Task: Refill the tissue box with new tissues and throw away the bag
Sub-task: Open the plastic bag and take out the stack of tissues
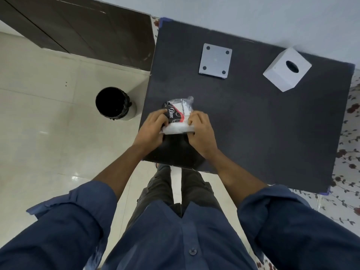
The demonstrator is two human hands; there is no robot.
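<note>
Two hands: your left hand [153, 127] and right hand [200, 131] meet at the near left part of the tabletop [253, 123].
Tissue pack: a crinkly clear plastic bag [178, 111] printed black, red and white, with a soft white wad of tissues [178, 129] bulging out at the end nearest you.
Left grip: fingers curled tight on the bag's left side.
Right grip: fingers pinched closed on the bag's right edge, touching the white tissues.
Tissue box: a white cube-shaped cover [287, 69] with an oval hole on top, sitting far right on the tabletop, well apart from your hands.
Base plate: a flat, pale square panel [215, 61] with four dark round pads at its corners, lying left of the cover.
Tabletop: dark grey, matte, felt-like.
Bin: a round bin [115, 103] with a black liner, on the glossy cream floor tiles [48, 123] left of the tabletop.
Room: dark brown cabinet [87, 30] beyond the bin; pale wall [253, 12] behind.
</note>
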